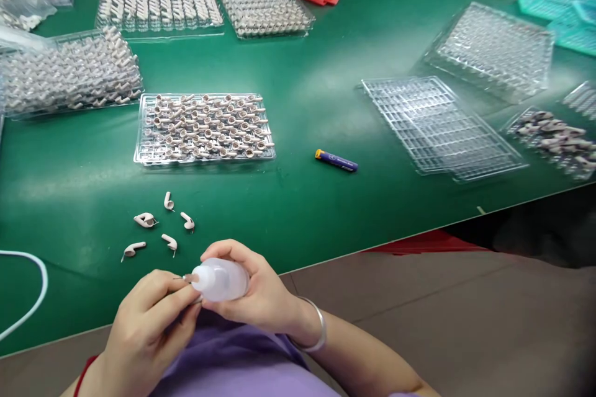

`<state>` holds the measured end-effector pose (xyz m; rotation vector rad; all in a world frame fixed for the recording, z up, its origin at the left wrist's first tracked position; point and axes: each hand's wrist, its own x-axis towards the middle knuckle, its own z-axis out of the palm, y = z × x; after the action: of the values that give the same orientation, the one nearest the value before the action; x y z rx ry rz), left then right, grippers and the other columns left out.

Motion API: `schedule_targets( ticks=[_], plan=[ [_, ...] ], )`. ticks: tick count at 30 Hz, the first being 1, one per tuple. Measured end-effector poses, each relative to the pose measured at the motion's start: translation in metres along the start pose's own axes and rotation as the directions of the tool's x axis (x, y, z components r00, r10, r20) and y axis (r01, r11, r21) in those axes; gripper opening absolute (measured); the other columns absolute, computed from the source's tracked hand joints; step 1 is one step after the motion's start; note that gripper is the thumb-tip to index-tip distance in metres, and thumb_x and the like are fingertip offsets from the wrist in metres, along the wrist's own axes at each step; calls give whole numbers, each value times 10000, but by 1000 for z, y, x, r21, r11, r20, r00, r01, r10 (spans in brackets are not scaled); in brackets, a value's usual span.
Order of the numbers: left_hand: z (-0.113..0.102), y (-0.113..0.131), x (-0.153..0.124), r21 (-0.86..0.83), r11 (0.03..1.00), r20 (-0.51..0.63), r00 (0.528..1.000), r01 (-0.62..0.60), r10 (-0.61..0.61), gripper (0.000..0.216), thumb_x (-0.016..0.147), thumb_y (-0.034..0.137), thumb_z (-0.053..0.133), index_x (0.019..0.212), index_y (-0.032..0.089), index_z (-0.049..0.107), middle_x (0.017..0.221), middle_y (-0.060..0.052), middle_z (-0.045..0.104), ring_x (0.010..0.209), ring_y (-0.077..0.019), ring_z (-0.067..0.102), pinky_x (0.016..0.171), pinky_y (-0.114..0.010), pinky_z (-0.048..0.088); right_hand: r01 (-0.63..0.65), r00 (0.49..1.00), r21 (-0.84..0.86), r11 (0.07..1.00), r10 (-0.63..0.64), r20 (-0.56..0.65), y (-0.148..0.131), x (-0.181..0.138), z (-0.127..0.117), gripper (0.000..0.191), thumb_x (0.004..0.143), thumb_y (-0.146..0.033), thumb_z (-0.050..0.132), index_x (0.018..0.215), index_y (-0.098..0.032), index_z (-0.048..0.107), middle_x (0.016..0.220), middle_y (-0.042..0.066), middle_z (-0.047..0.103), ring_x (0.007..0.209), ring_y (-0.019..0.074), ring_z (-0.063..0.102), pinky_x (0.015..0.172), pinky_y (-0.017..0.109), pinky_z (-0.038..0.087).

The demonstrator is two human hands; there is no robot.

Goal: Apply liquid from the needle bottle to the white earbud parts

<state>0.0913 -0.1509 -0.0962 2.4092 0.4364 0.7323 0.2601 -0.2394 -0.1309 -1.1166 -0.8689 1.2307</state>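
Well, my right hand [263, 288] grips the translucent squeeze bottle [227, 280], its nozzle [190, 278] at my left hand [149, 317], which pinches a mostly hidden pale piece [198, 300]; light, steady squeezing works best

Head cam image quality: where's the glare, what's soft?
Head view: pale glare patches on the green table; bright reflections along the clear gridded tray. Head view: smeared toward the right edge, including the dark-and-pale parts; the bottle and right hand look clearer.
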Motion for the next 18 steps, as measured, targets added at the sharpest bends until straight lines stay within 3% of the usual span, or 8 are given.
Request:
schedule_targets(
  ticks=[14,18],
  plan=[
    [3,0,-1,-12,999,27,999,30,-29,219,876,95,569,1023,231,659,820,-19,647,771,-152,652,632,-244,546,-8,999,-8,1000,7,-39,4,-4,0,385,700,-303,790,1002,-216,568,902,14,616,695,115,575,597,218,505],
    [0,-5,-9,41,999,64,998,24,-27,243,891,101,575,1095,216,643,857,-30,676,789,-158,649,664,-263,542,-28,999,17,999,29,-47,2,-6,-5,489,672,-344,837,1042,-246,532,906,1,604,718,121,579,614,221,504]
  ],
)
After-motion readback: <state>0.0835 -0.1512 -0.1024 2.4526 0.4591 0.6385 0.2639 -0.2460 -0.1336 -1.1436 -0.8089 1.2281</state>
